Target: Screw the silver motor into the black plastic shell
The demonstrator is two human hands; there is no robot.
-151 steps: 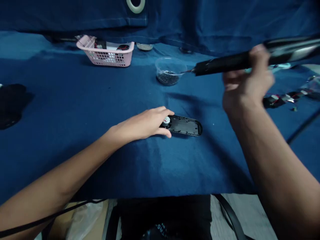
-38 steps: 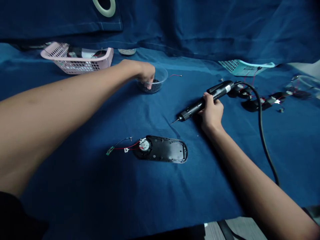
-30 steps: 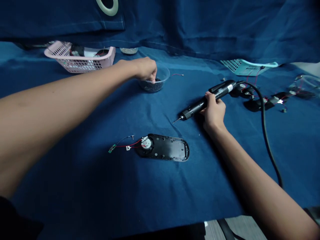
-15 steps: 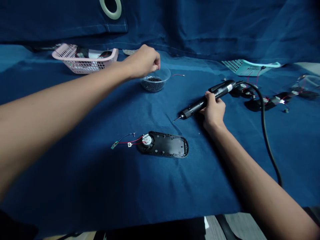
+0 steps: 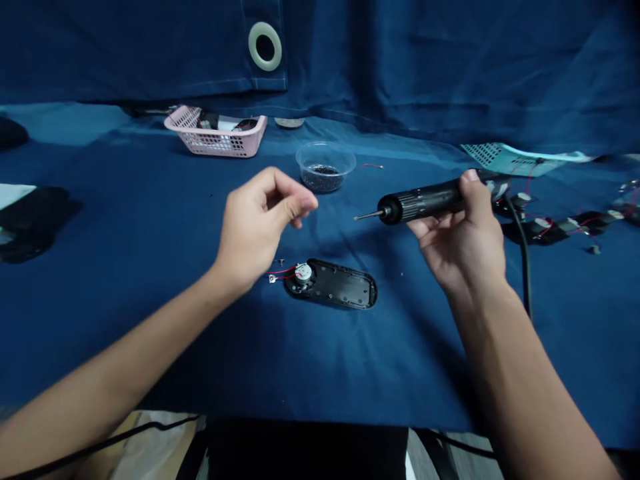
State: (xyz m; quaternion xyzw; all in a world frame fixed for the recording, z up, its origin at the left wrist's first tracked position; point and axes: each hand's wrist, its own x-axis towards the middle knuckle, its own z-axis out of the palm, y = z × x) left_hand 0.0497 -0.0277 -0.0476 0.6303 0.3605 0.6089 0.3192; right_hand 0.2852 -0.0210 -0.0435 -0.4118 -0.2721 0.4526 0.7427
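While hands hover, a bowl stands behind — baskets flanking.

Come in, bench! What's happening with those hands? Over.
Right hand gripping screwdriver, bit pointing left. Left hand pinched, any contents unclear. Black shell lying open, motor at one end. Red wires trailing from it, partly hidden.

A gap lies between the left hand and the driver in the right hand, its bit poking in. Below it sits the black shell; behind, the plastic tub blocks the way. The near worktop gives a passage; the cable bars the right, the curtain the back
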